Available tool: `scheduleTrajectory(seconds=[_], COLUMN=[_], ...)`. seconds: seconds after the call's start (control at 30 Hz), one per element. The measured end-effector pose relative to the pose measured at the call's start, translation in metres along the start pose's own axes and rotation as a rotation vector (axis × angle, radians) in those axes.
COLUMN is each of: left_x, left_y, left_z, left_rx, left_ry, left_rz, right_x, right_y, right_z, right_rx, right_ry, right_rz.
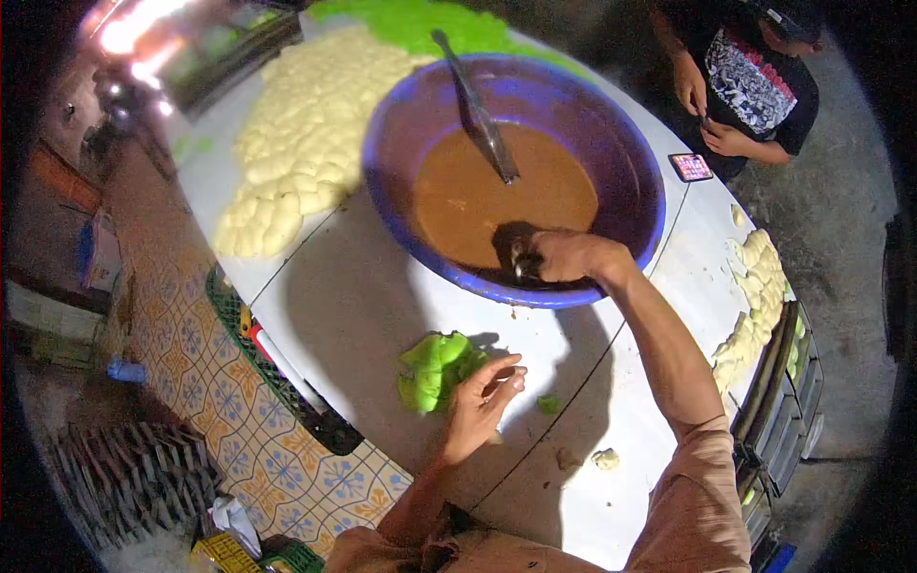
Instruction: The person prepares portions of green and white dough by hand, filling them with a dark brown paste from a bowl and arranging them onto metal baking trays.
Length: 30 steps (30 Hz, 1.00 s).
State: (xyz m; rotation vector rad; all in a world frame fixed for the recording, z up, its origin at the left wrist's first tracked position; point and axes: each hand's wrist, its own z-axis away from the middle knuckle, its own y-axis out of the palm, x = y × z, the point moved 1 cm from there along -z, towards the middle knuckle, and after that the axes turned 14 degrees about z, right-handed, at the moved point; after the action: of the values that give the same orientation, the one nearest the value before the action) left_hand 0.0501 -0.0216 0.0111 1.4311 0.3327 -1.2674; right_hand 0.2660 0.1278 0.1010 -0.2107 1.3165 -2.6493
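A large blue-purple basin holds a smooth brown paste. A long metal utensil leans inside it, its lower end in the paste. My right hand reaches over the basin's near rim, fingers closed and pointing down at the paste. Something dark with a pale glint shows at its fingertips; what it is I cannot make out. On the white table, my left hand hovers with thumb and fingers apart and nothing visible between them. Beside its fingers lies a folded, soft bright green dough-like piece.
Many pale dough pieces cover the table's far left, with bright green ones behind. More pale pieces line the right edge. A phone lies near another person. Crates stand at the right.
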Motion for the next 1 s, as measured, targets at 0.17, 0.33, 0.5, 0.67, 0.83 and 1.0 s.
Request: scheduleTrajectory(seconds=[0.17, 0.33, 0.5, 0.67, 0.83, 1.0], left_x=[-0.007, -0.020, -0.026, 0.026, 0.045, 0.066], left_y=[0.014, 0.052, 0.116, 0.129, 0.162, 0.190], left_z=[-0.004, -0.027, -0.031, -0.025, -0.003, 0.009], left_rx=[0.015, 0.168, 0.126, 0.171, 0.202, 0.221], left_ry=[0.061, 0.081, -0.085, -0.135, -0.132, -0.081], left_rz=[-0.087, 0.082, 0.441, 0.365, 0.180, 0.011], right_x=[-0.002, 0.007, 0.009, 0.009, 0.033, 0.032], right_y=[-0.008, 0.002, 0.062, 0.136, 0.189, 0.225], right_z=[0.029, 0.094, 0.144, 0.210, 0.244, 0.253], right_rx=[-0.181, -0.490, -0.702, -0.836, -1.174, -1.403], right_ry=[-0.157, -0.123, -0.006, 0.206, 0.447, 0.569], right_rz=[-0.326, -1.476, -1.779, -1.612, -0.951, -0.462])
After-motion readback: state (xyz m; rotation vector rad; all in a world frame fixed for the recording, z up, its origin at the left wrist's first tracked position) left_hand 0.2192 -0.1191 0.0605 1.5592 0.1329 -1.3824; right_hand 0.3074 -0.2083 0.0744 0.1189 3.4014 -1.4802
